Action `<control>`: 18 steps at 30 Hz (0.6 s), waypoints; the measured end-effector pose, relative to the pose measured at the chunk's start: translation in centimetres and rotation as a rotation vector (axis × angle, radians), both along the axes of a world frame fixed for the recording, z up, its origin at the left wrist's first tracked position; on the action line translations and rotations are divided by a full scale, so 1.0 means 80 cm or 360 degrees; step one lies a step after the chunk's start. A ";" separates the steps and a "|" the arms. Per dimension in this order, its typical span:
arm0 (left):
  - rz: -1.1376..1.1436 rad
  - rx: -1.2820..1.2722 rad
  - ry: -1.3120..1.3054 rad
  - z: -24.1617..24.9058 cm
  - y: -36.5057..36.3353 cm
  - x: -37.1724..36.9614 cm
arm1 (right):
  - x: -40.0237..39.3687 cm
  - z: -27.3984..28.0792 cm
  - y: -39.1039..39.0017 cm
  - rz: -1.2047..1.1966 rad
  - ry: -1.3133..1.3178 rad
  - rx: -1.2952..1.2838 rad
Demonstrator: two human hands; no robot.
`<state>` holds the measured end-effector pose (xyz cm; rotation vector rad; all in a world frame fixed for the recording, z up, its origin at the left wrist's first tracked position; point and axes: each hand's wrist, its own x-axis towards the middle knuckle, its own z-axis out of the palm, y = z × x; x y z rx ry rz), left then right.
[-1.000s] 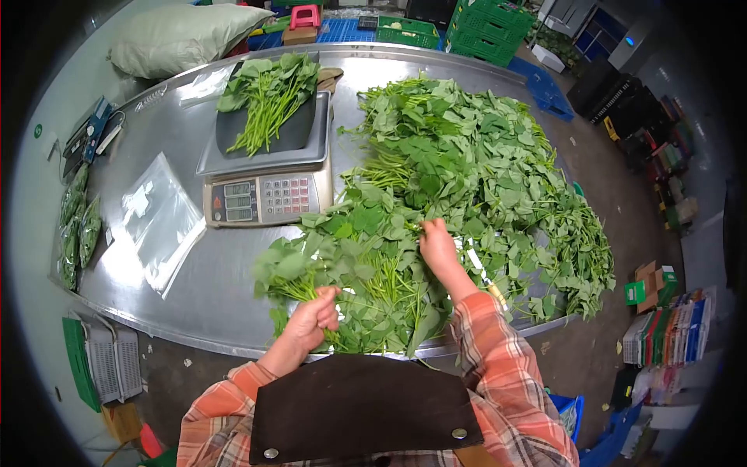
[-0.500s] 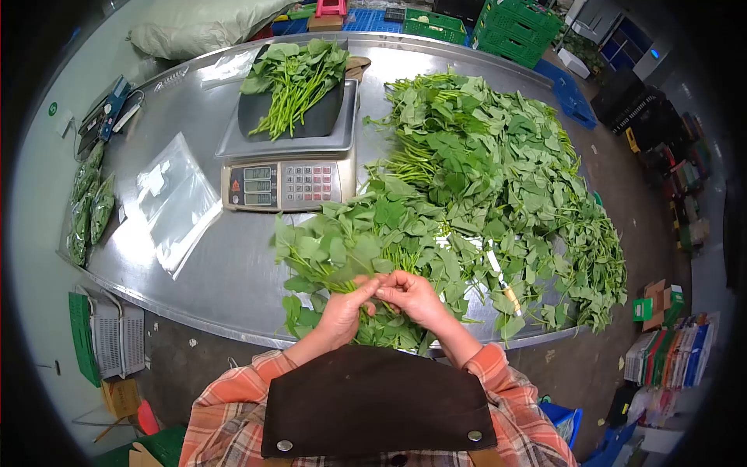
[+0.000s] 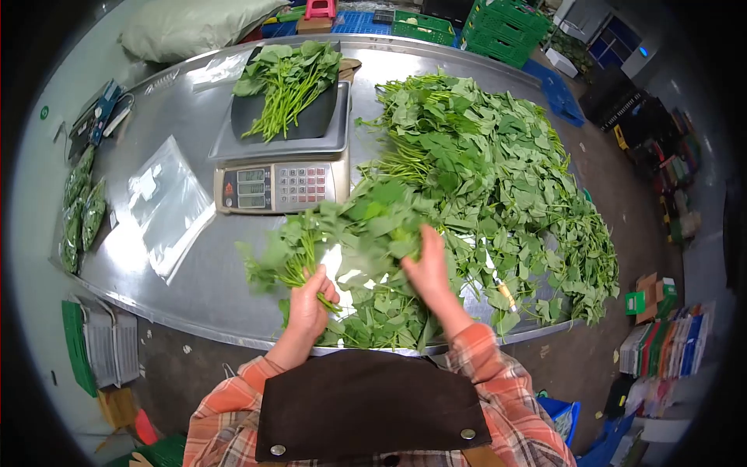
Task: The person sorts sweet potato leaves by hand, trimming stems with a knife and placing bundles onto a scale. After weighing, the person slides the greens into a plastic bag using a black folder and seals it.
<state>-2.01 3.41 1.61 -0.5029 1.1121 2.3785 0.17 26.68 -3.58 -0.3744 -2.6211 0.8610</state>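
On my feed, the left hand (image 3: 309, 307) is closed around the stems of a bunch of leafy greens (image 3: 292, 261), its leaves fanning out past the fist above the near edge of the steel table (image 3: 226, 272). The right hand (image 3: 420, 253) reaches in among loose greens (image 3: 389, 226), thumb apart from the fingers; the leaves there are smeared with motion, so I can't tell whether it pinches any. More stems and leaves lie between and below my two hands, with bright gaps showing through. Just right of them I make out a slim tool (image 3: 504, 292) with a yellowish handle (a knife, perhaps, though leaves cover part of it). Beyond the right hand, a large heap of greens (image 3: 498, 156) spreads toward the far and right sides. Ahead and to the left sits a digital scale (image 3: 280, 187), bearing a black pan (image 3: 311, 121) with another bunch (image 3: 288, 86) in it, stems toward me. Clear plastic bags (image 3: 167, 206) lie flat left of the scale, and bagged greens (image 3: 82, 210) rest at the left edge. Past the far edge I see green crates (image 3: 504, 33) stacked and a pale sack (image 3: 194, 31).
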 end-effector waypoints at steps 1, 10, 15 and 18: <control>-0.0030 0.0070 -0.0020 -0.007 -0.011 -0.002 | -0.004 0.019 0.017 -0.0246 -0.0238 -0.0409; -0.0117 0.0485 -0.0023 -0.015 -0.016 -0.013 | 0.015 0.062 0.064 0.0230 -0.0664 -0.0307; -0.0083 0.0585 0.0072 -0.007 -0.029 -0.020 | 0.027 0.114 0.084 0.0272 -0.0715 -0.0907; -0.0119 0.0604 0.0021 0.005 -0.020 -0.018 | 0.034 0.093 0.101 0.0293 -0.0705 -0.0848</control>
